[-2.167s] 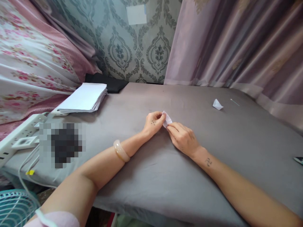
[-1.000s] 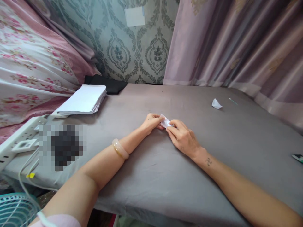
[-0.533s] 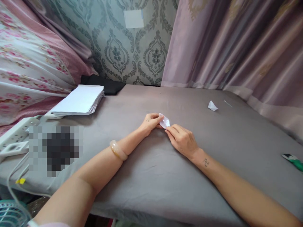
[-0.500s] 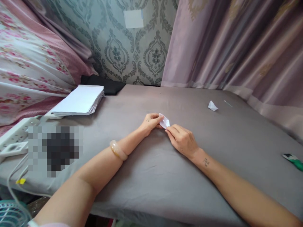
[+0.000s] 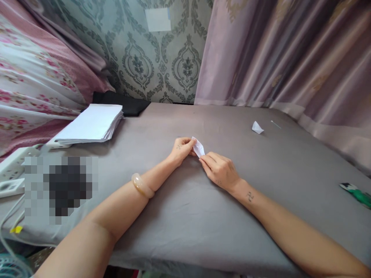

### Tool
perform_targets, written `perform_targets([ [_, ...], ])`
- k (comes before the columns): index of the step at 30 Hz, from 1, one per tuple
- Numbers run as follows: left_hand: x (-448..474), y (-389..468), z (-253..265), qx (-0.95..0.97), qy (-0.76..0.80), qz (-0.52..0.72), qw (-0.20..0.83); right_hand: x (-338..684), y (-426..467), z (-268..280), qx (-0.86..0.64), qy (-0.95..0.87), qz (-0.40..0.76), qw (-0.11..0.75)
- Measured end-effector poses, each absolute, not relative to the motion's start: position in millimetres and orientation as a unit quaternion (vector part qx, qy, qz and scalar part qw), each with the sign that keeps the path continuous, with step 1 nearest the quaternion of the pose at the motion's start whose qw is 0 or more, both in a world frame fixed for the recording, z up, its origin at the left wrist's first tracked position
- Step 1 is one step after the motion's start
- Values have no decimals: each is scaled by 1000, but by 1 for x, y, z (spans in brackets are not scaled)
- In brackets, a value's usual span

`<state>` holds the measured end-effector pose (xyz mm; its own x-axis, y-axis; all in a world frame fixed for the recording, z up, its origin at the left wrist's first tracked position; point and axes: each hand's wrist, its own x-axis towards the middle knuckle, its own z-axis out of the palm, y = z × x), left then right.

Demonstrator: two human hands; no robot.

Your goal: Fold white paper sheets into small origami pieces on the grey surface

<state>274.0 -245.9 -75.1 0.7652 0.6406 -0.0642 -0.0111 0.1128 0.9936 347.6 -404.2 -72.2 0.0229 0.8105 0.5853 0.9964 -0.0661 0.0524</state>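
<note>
A small folded piece of white paper point(image 5: 198, 147) is held between my two hands, above the middle of the grey cloth point(image 5: 174, 216). My left hand point(image 5: 183, 149) pinches its upper left side, thumb on top and the other fingers partly hidden beneath. At its lower right corner, my right hand point(image 5: 220, 168) grips the paper between thumb and bent fingers. Creases run across the paper's face. Another small folded white paper point(image 5: 257, 127) lies on the cloth, farther back and to the right, touched by neither hand.
A thick stack of white sheets point(image 5: 91, 122) lies at the back left, beside a black flat item point(image 5: 133, 103). White power strips point(image 5: 17, 160) with cables lie at the left edge. A thin white stick point(image 5: 276, 124) and a green packet point(image 5: 356, 195) are on the right.
The whole view has shifted slightly, so most things appear a little farther left. Both hands keep their hold on the folded paper, which looks slightly narrower now.
</note>
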Motion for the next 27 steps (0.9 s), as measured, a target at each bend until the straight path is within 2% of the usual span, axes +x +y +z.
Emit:
perform_targets([
  [6,272,-246,-72,619,265,232,702,346,-405,-74,-706,-646,-203,208],
  [12,272,-242,-75,639,259,154,708,370,-399,-75,-761,-578,-57,291],
  [16,274,-242,-77,630,267,161,711,429,-398,-73,-857,-449,-82,237],
  [27,276,-242,-79,643,266,156,701,543,-415,-76,-934,-269,-103,214],
])
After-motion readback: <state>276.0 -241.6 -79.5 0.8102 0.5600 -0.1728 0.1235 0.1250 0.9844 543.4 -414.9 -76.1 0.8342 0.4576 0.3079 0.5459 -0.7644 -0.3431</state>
